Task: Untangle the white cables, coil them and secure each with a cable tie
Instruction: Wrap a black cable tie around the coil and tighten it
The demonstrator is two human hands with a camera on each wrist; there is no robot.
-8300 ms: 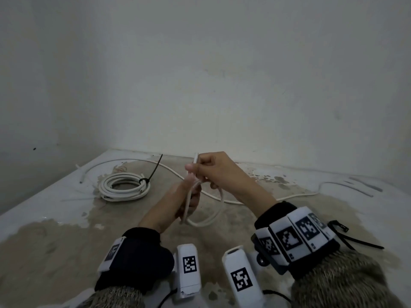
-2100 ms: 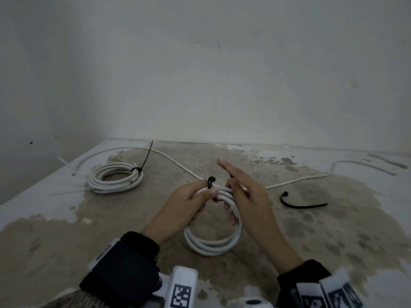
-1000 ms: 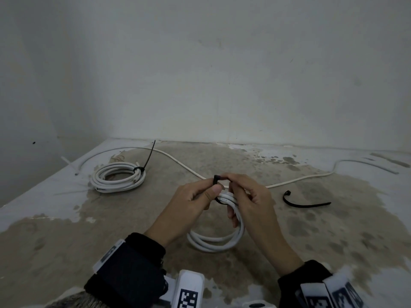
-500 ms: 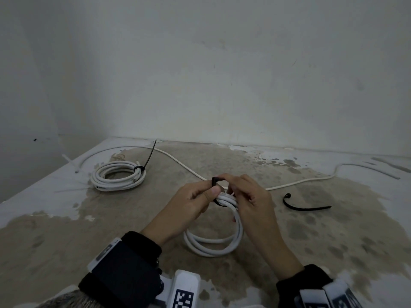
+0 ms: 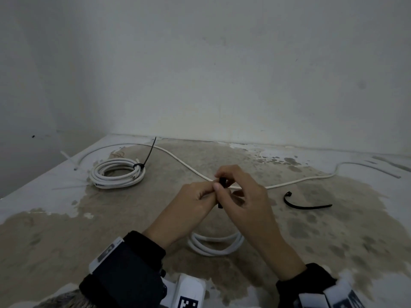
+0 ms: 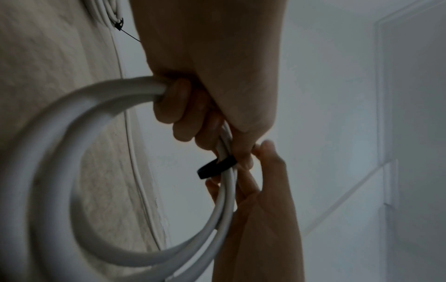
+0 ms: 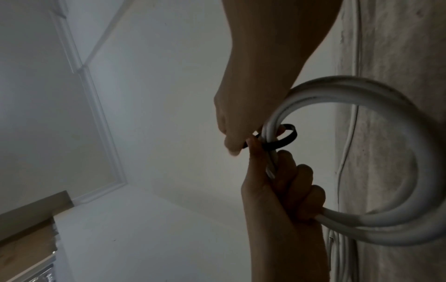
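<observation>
My left hand (image 5: pixel 209 192) grips the top of a white cable coil (image 5: pixel 215 247), which hangs below both hands above the table. In the left wrist view its fingers (image 6: pixel 178 114) curl round the strands. A black cable tie (image 5: pixel 222 182) loops loosely round the coil (image 7: pixel 362 225) beside that grip; the same tie loop (image 6: pixel 214 167) also shows in the left wrist view and again (image 7: pixel 284 139) in the right wrist view. My right hand (image 5: pixel 221 185) pinches the tie at the top of the coil. Another white coil (image 5: pixel 117 174), bound with a black tie, lies at the far left.
A loose white cable (image 5: pixel 289 184) runs across the stained table (image 5: pixel 66 230) behind my hands, from the far left to the far right. A spare black cable tie (image 5: pixel 307 205) lies to the right of my hands. Walls close the back and left.
Since the earliest frame the loose cable has been wound into a coil and a black tie put round it. Over the last second my right fingers have closed in on the tie.
</observation>
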